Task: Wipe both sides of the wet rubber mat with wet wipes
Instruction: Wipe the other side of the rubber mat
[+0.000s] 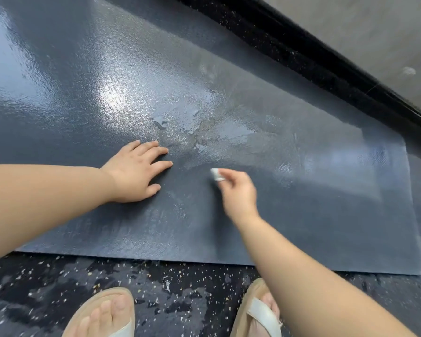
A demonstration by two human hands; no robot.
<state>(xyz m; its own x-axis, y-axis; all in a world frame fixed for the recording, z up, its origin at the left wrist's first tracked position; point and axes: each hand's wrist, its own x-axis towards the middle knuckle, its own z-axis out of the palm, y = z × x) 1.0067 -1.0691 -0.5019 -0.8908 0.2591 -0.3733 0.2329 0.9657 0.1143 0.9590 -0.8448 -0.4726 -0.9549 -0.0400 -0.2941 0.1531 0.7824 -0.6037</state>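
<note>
Mat (301,215) lying flat on the floor (180,295), filling the middle and upper left of the frame, two hands working on it.
The speckled dark floor is showing along the bottom edge, where two feet in pale sandals (260,310) are standing just beside the mat's near edge. A black skirting strip (301,45) and a grey wall (374,32) are running diagonally across the upper right. Patches of water (185,120) are glistening at the mat's centre, just beyond the fingertips. The left hand (136,173) is pressing flat on the mat left of centre, fingers straight and spread, holding nothing. The right hand (238,193), near it towards the right and slightly blurred, is pinching a small wadded white wipe (215,174) between thumb and fingertips; whether the wipe is touching the mat cannot be told.
</note>
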